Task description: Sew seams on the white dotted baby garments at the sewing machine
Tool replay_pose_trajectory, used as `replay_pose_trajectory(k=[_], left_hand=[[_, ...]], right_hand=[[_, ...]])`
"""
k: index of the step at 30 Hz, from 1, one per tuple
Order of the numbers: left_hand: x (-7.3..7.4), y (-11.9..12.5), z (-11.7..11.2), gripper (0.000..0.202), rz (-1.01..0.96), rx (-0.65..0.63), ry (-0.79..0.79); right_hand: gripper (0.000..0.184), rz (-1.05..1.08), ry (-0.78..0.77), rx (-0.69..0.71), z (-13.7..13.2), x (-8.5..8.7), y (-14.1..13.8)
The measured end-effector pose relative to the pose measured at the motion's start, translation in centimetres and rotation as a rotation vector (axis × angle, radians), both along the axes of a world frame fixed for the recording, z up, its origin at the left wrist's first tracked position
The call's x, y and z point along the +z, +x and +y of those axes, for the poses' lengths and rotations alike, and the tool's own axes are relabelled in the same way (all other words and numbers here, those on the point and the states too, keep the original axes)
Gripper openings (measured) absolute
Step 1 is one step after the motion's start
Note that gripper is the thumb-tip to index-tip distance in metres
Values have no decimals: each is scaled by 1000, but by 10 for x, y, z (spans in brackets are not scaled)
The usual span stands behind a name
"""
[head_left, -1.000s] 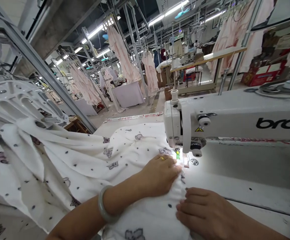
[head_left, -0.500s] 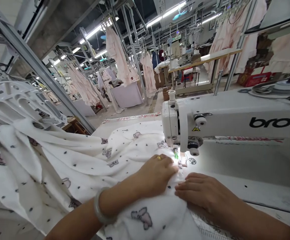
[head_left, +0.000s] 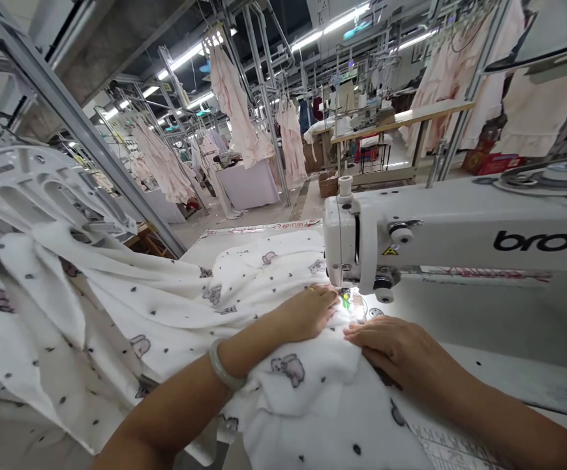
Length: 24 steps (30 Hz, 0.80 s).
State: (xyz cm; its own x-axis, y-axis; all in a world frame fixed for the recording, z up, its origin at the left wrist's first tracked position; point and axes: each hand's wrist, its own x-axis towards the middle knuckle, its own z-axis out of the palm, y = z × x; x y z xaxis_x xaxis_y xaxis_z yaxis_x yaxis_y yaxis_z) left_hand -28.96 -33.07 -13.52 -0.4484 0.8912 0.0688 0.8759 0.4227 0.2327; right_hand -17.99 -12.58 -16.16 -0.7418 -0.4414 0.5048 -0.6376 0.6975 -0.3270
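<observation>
A soft white fabric (head_left: 312,418) printed with pinkish animals and dark dots lies under the head of a white sewing machine (head_left: 440,228). My left hand (head_left: 307,313), a pale bangle on its wrist, is closed on the fabric just left of the lit presser foot (head_left: 346,299). Its bent fingertips are partly hidden. My right hand (head_left: 391,343) has its fingers together on the fabric's right edge, in front of the foot, and grips it there; the thumb's tip is out of sight. A small green piece shows at the needle area.
On the left, more of the fabric hangs from a white plastic rack (head_left: 43,183) beside a slanting metal post (head_left: 82,137). A printed ruler strip (head_left: 449,444) runs along the table's front. Pale pink garments (head_left: 234,98) hang beyond, with a wooden-edged table (head_left: 405,121) behind the machine.
Both hands have moved forward a little with the fabric, toward the presser foot. The animal print near my left wrist has shifted up and away from me. The view has tilted slightly.
</observation>
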Motion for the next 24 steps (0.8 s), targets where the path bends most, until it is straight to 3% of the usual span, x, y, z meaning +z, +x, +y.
replay_pose_trajectory(k=[4, 7, 10, 12, 15, 18, 21, 24], left_hand=[[3, -11, 2, 16, 2, -3, -4], [16, -11, 4, 16, -8, 11, -44], [33, 10, 5, 21, 10, 12, -99], [39, 35, 3, 23, -11, 79, -45], [31, 72, -2, 34, -94, 207, 80], [9, 86, -8, 44, -88, 247, 144], [-8, 70, -16, 31, -48, 158, 213], [-9, 41, -25, 26, -103, -31, 273]], right_hand=[[39, 12, -4, -9, 1, 1, -4], [36, 18, -1, 7, 2, 0, -7], [35, 24, -4, 27, 4, -1, -8], [32, 34, -17, 26, 6, -2, -7], [30, 52, -35, 0, 7, -1, -5], [20, 44, -25, -44, 7, 2, -4], [14, 51, 23, -43, 6, 4, -5], [18, 101, 103, 22, 4, 4, -10]])
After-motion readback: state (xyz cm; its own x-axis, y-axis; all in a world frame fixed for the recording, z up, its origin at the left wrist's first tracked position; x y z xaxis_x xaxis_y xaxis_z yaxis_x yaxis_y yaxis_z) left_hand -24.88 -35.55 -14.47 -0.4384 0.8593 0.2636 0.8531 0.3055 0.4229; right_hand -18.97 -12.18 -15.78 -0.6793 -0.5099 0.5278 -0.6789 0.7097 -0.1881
